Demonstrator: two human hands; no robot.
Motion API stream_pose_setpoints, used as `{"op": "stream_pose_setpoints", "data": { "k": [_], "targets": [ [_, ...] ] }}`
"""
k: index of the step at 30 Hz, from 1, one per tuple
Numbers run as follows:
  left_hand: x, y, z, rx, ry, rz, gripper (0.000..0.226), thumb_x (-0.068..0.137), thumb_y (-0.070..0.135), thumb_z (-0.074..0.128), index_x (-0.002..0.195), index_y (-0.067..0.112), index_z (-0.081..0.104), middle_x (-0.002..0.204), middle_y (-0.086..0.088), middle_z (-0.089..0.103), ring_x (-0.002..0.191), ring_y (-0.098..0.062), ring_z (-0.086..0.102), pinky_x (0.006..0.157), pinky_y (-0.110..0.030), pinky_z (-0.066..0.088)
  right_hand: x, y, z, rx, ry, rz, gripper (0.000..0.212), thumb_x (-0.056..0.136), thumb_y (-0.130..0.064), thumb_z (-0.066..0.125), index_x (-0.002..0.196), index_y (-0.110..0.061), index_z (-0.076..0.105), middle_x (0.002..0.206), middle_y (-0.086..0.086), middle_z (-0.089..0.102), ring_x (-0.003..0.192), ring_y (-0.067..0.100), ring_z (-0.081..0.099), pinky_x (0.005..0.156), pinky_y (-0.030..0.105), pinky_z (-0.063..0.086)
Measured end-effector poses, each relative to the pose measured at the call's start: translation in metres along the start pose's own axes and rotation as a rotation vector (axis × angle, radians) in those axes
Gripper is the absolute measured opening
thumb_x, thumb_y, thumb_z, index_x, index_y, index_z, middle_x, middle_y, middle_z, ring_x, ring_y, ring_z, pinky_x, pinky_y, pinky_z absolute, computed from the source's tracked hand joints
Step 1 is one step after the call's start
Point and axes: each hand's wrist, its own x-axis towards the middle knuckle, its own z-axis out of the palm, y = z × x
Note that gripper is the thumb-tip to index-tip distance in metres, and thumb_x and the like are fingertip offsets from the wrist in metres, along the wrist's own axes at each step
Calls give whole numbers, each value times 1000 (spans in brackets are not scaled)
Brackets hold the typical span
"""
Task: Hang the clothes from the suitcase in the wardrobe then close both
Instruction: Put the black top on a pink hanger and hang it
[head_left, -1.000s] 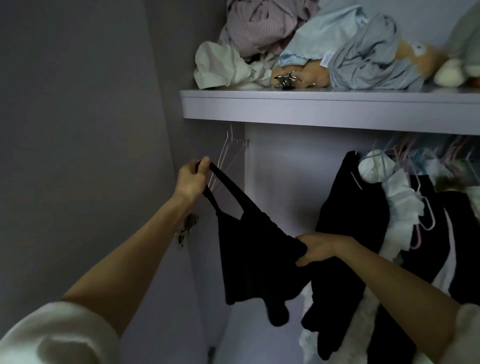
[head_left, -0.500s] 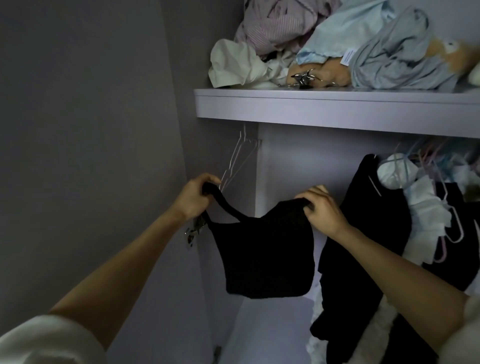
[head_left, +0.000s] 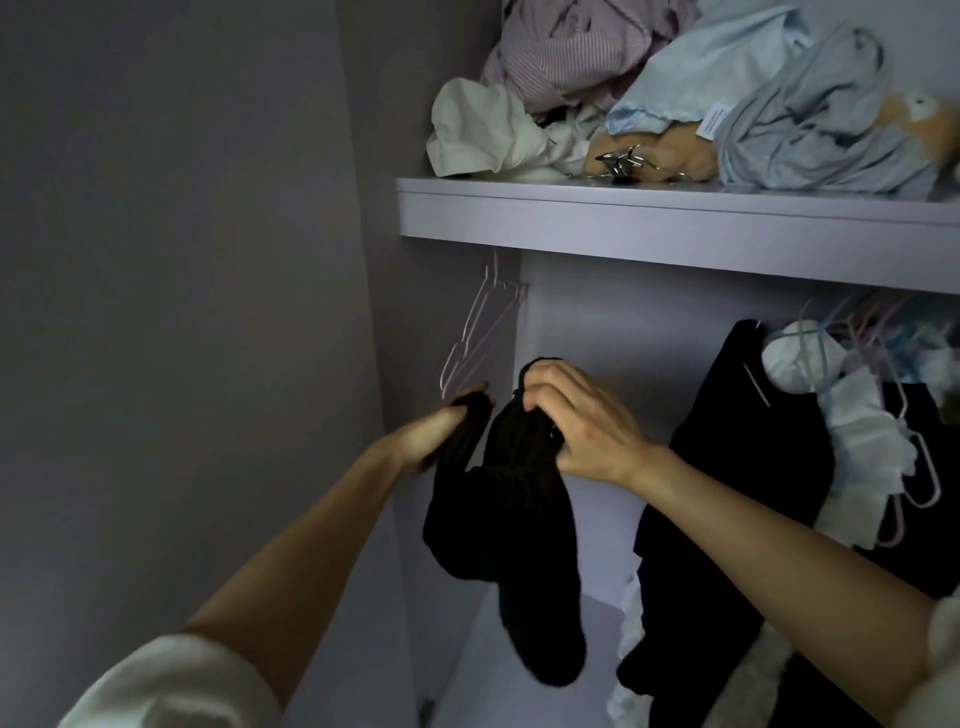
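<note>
A small black top (head_left: 511, 525) hangs bunched between my two hands inside the open wardrobe. My left hand (head_left: 434, 431) grips one gathered part of it at the left. My right hand (head_left: 576, 415) grips the bunched fabric just to the right, fingers curled over it. Thin empty wire hangers (head_left: 480, 332) hang at the wardrobe's left end, right above my left hand. The suitcase is out of view.
A shelf (head_left: 649, 223) above carries a heap of crumpled clothes (head_left: 691, 93) and a hair clip (head_left: 623, 161). To the right, black garments (head_left: 737, 467) and a white one (head_left: 862, 447) hang on hangers. The open wardrobe door (head_left: 182, 312) fills the left.
My right hand moved left toward my left hand, gathering the spread top into a bunch. Both hands sit close together now, and the fabric droops lower.
</note>
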Motion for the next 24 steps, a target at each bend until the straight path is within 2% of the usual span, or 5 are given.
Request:
{"op": "stream_pose_setpoints", "data": {
  "k": [3,6,12,18,24],
  "targets": [
    [3,-3,8,-168,-134,-84,56,88,18,52,138,-2,36,123,-9,58,116,-16,52,98,-31,41,-1,-1,3,25,33,-21,39,57,3,63,87,-12,42,95,11,52,96,26,49,74,31,48],
    [2,-5,9,-92,-144,-95,19,77,10,52,94,15,62,90,-8,61,83,-21,56,72,-25,42,-8,1,4,36,53,-35,24,68,-3,52,87,-13,40,98,4,41,96,25,49,67,30,48],
    [8,-16,-8,2,168,28,16,87,3,56,79,14,64,47,4,42,39,-6,34,37,-16,23,-31,23,31,146,-146,262,38,66,5,51,99,-12,53,102,3,51,96,22,54,69,36,54],
    [11,-38,-33,354,434,14,11,86,5,59,87,6,70,60,5,61,65,-5,57,50,-6,38,-13,40,67,734,-89,1037,50,80,22,31,123,1,48,121,15,55,96,26,56,73,19,45],
    [16,-42,-39,934,481,-85,29,88,15,49,114,15,59,113,-15,65,105,-36,60,86,-38,49,43,57,132,1187,-205,1438,33,95,-1,38,125,-8,49,113,8,59,91,21,55,84,33,47]
  ]
}}
